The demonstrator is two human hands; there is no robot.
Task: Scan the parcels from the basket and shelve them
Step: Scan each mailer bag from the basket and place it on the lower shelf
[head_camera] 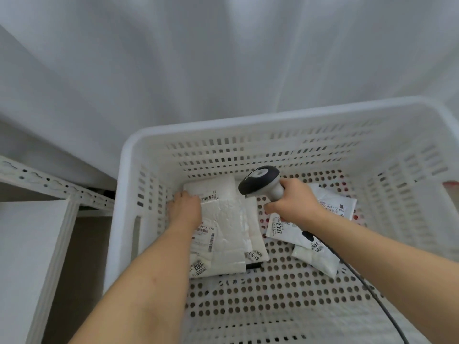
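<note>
Head view, looking down into a white perforated basket [129, 155]. Right hand [293, 202] has its fingers wrapped round the grey handle of a barcode scanner [259, 180], dark head tilted left and down over the parcels; its black cable [360, 279] trails along the right forearm. Left hand [185, 209] lies on the pile of white padded parcels [228, 227] at the basket's far-left floor, fingertips at the edge of the top mailer; whether it grips cannot be told. More labelled parcels [285, 232] lie under and right of the right hand. White metal shelf frame [57, 189] stands left of the basket; white curtain [223, 58] behind.
</note>
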